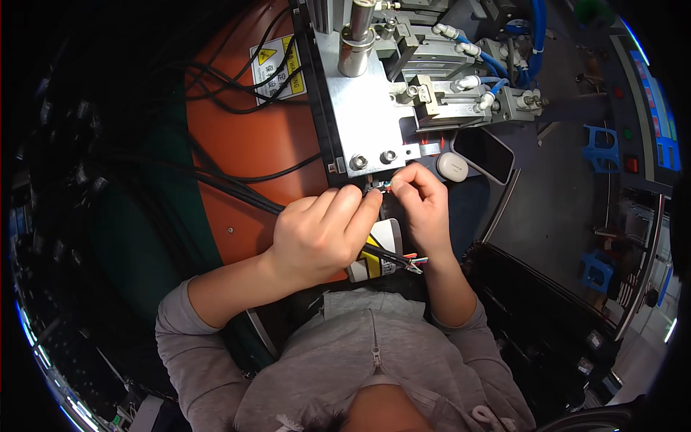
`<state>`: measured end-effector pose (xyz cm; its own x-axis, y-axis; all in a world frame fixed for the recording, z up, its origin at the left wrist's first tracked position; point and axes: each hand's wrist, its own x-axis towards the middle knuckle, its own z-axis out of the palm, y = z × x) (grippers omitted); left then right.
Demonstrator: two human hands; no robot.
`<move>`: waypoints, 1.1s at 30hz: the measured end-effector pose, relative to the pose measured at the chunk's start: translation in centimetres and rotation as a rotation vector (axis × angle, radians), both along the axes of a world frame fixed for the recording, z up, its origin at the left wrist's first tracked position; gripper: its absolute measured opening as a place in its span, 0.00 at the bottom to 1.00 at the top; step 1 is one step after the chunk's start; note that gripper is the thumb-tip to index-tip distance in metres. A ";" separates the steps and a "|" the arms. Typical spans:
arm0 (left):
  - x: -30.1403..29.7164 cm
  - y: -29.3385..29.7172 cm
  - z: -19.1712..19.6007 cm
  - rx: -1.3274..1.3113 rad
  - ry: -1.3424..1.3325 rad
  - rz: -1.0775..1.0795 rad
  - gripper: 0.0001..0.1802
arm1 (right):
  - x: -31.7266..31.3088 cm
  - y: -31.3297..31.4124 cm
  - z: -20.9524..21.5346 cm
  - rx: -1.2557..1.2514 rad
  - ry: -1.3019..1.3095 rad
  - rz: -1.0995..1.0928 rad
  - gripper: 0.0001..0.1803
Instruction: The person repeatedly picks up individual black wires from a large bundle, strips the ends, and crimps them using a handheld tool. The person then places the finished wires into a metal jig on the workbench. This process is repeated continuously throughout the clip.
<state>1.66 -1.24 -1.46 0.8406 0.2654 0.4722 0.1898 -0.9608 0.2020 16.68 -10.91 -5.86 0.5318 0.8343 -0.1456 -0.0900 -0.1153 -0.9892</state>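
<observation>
My left hand (pixel 320 229) is closed, its thumb and index finger pinched together just below a metal fixture block (pixel 363 108). What its fingertips grip is too small to make out. Opposite it, my right hand (pixel 426 205) pinches thin coloured wires (pixel 387 186) between thumb and forefinger, right at the block's front edge. Black cables (pixel 248 194) run from the left to beneath my left hand. Past that hand, black cable ends (pixel 385 253) show bare bundles of coloured wires (pixel 414 263).
Cylinders with blue air hoses (pixel 493 65) stand behind the block. A white round case (pixel 452 167) and a dark phone (pixel 486 155) lie at its right. An orange-red surface (pixel 252 151) with a warning label (pixel 279 70) is at left. A control panel (pixel 651 108) stands far right.
</observation>
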 end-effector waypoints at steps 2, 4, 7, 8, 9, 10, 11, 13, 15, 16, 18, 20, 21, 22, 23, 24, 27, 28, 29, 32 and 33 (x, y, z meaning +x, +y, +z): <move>0.1 0.4 0.0 0.012 -0.030 -0.002 0.16 | 0.0 -0.1 -0.9 0.038 0.237 0.032 0.05; 0.1 0.5 0.3 -0.022 -0.023 0.014 0.15 | 0.4 -0.2 -1.0 0.026 0.174 0.055 0.05; 0.0 0.6 0.3 -0.068 -0.027 0.039 0.14 | -0.7 0.5 0.2 0.072 -0.244 -0.046 0.05; -0.3 0.6 0.7 -0.077 -0.004 0.043 0.12 | -1.1 0.6 0.7 0.088 -0.317 -0.089 0.05; -0.6 0.6 0.9 -0.086 0.019 0.048 0.11 | -0.8 0.4 0.0 0.060 -0.337 -0.074 0.05; -1.1 0.5 1.0 -0.106 0.051 0.050 0.12 | -0.5 0.0 -0.2 0.037 -0.230 -0.050 0.05; -1.6 0.4 1.2 -0.121 0.084 0.056 0.14 | -0.2 -0.1 -0.4 0.019 -0.123 -0.024 0.05; -2.0 0.2 1.5 -0.136 0.122 0.077 0.15 | -0.4 -0.1 -0.3 0.062 -0.032 -0.038 0.04; -2.2 0.0 1.3 -0.140 0.133 0.116 0.14 | -0.7 0.0 0.1 0.209 -0.230 -0.162 0.05; -2.2 0.1 1.3 -0.170 0.124 0.128 0.14 | -0.4 0.1 0.4 0.299 -0.430 -0.168 0.07; -2.4 0.4 1.0 -0.227 0.112 0.160 0.14 | 0.7 0.6 2.3 0.437 -0.793 0.225 0.15; -2.3 0.7 0.6 -0.190 0.035 0.119 0.12 | 0.1 1.5 4.1 0.473 -0.943 0.451 0.14; -2.3 0.9 0.6 -0.201 0.011 0.107 0.13 | -0.4 1.7 4.2 0.504 -0.922 0.489 0.13; -2.3 1.0 0.6 -0.211 -0.013 0.094 0.13 | -1.0 1.9 4.4 0.535 -0.902 0.527 0.13; -2.3 1.2 0.6 -0.202 -0.011 0.088 0.13 | -1.1 2.2 4.6 0.541 -0.931 0.542 0.13; -2.4 1.2 0.5 -0.192 -0.008 0.081 0.14 | -1.1 2.4 4.7 0.542 -0.965 0.519 0.13; -2.0 1.5 0.9 -0.097 -0.005 0.030 0.15 | -1.1 2.4 4.3 0.558 -1.050 0.461 0.13; -1.9 1.5 1.0 -0.055 -0.004 0.008 0.16 | -0.8 2.1 4.1 0.558 -1.067 0.423 0.13; -1.9 1.4 0.8 -0.055 -0.011 -0.039 0.16 | -0.4 1.6 3.9 0.556 -1.080 0.388 0.13; -1.4 1.9 1.3 -0.013 -0.175 -0.203 0.17 | 0.4 -0.4 3.8 0.530 -1.049 0.234 0.13; -1.6 2.2 1.7 0.006 -0.210 -0.246 0.17 | 0.5 -1.1 3.8 0.519 -1.005 0.199 0.13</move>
<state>0.05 0.93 0.29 0.7630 0.0631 0.6433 -0.0935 -0.9740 0.2064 17.14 -11.99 -2.05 0.0651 0.7521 0.6558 0.7410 0.4037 -0.5366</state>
